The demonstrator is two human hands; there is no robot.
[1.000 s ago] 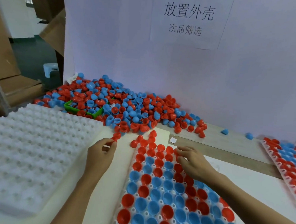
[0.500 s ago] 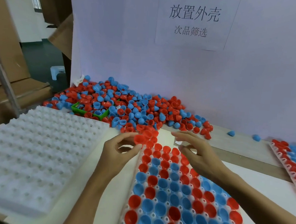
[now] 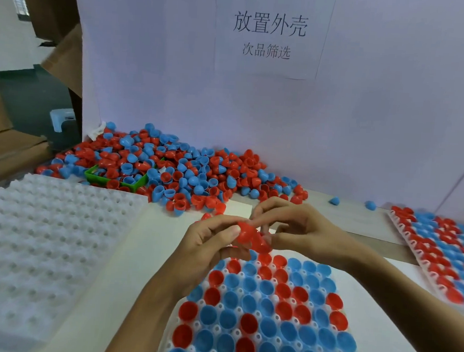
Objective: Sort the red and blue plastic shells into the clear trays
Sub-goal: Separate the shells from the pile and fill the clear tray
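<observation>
A big heap of loose red and blue shells (image 3: pixel 187 170) lies against the white back wall. In front of me a clear tray (image 3: pixel 216 327) holds red and blue shells in its pockets. Above the tray's far end, my left hand (image 3: pixel 209 245) grips a short stack of red shells (image 3: pixel 251 236) between thumb and fingers. My right hand (image 3: pixel 301 230) meets it from the right and pinches the stack's other end with its fingertips.
A stack of empty white trays (image 3: pixel 44 248) fills the left side. A second filled tray (image 3: pixel 448 246) lies at the right edge. A small green basket (image 3: pixel 115 180) sits in the heap. Two stray blue shells (image 3: pixel 352 203) lie on the table behind.
Both hands rose from the tray's far end and came together. The left hand picked up red shells, and the right hand now pinches the same stack.
</observation>
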